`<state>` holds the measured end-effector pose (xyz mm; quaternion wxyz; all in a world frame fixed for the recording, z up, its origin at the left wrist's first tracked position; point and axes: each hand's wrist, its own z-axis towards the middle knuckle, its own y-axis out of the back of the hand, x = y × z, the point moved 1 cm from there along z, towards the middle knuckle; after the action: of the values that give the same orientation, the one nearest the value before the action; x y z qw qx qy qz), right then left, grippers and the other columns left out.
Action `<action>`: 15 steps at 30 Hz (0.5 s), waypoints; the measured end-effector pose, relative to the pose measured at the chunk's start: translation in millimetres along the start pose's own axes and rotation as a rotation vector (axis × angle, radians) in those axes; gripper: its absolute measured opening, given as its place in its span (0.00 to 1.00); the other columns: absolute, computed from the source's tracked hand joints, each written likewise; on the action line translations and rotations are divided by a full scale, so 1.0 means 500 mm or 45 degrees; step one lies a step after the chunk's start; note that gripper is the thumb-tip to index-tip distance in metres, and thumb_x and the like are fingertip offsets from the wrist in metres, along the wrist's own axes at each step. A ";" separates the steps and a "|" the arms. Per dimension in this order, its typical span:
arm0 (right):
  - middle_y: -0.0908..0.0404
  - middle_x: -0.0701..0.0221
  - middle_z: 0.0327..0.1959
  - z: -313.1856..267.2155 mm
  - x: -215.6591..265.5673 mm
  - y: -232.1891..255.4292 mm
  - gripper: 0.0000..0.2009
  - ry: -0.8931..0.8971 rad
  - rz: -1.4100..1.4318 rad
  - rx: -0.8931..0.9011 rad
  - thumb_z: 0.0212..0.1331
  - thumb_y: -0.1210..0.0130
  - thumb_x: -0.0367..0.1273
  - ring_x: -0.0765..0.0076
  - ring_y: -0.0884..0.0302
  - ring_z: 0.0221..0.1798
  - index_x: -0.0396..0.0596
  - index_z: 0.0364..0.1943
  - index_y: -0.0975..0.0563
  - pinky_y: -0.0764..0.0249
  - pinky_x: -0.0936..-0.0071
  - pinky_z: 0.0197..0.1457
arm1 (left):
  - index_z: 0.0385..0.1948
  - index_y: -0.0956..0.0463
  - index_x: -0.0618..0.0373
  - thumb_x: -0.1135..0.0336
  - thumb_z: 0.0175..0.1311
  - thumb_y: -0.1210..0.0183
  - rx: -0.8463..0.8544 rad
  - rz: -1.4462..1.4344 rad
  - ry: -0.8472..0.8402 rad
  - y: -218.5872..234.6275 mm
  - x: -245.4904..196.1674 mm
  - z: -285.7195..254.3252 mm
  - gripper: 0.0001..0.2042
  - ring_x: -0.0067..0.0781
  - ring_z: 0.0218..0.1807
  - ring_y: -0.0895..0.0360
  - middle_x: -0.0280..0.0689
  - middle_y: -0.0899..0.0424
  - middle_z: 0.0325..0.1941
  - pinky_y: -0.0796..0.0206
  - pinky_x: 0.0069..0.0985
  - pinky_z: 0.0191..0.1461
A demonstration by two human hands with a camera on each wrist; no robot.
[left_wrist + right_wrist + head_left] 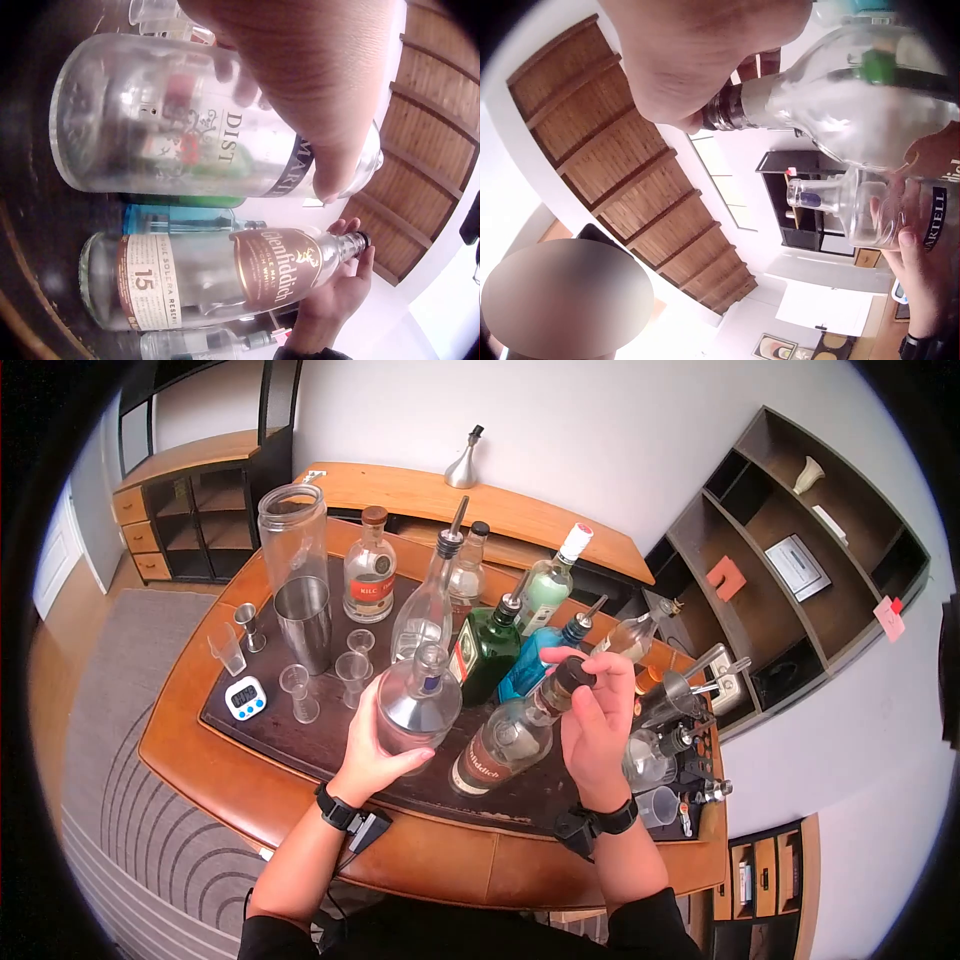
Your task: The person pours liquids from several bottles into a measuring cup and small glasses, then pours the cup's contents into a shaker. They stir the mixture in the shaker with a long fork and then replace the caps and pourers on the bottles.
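My left hand [373,740] grips a clear glass Martell bottle [142,120] around its shoulder, thumb on the near side. The bottle's neck is uncapped in the head view. To its right a Glenfiddich whisky bottle [508,745] stands tilted, its lower part near the dark tabletop. My right hand [598,730] pinches it at the dark cap [575,672], thumb on one side and fingers behind. In the left wrist view the whisky bottle [202,277] shows a brown label and a cream one.
Behind the hands stand a green bottle [487,655], a blue bottle [532,660] and several others, some with pour spouts. At left are a tall shaker with a glass [303,615], a jigger [250,627], small glasses [300,695] and a timer [246,698]. Bar tools [715,670] crowd the right.
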<state>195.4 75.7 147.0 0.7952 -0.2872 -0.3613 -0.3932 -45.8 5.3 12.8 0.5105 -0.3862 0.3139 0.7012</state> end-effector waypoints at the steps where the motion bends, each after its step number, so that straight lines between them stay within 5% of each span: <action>1: 0.24 0.48 0.59 0.002 0.001 0.001 0.14 0.000 0.000 0.000 0.69 0.43 0.33 0.62 0.25 0.57 0.49 0.53 0.33 0.31 0.65 0.64 | 0.72 0.45 0.63 0.52 0.43 0.20 -0.004 -0.001 -0.003 0.000 0.001 0.000 0.55 0.42 0.72 0.33 0.47 0.31 0.70 0.44 0.39 0.75; 15: 0.24 0.55 0.61 0.015 0.006 -0.001 0.14 -0.037 -0.022 0.171 0.69 0.44 0.29 0.68 0.27 0.60 0.47 0.54 0.34 0.31 0.69 0.64 | 0.73 0.46 0.64 0.51 0.43 0.21 0.005 -0.017 0.010 0.000 0.006 -0.004 0.55 0.43 0.72 0.33 0.49 0.31 0.70 0.44 0.40 0.75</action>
<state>193.6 79.6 154.0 0.8040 -0.2357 -0.4008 -0.3707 -45.8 5.0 9.0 0.5146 -0.3901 0.3148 0.6956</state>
